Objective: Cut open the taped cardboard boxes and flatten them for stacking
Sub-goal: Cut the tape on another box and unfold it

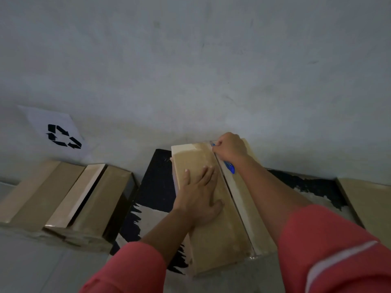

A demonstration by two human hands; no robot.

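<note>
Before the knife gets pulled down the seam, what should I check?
1. Knife in grip: ok, the right hand holds the blue knife at the far end of the seam.
2. Box steadied: ok, the left hand presses flat on top of the box.
3. Left hand off the cut line: ok, it lies beside the seam.
4. Blade out: cannot tell, the right hand hides it.
5. Seam path unobstructed: ok.
</note>
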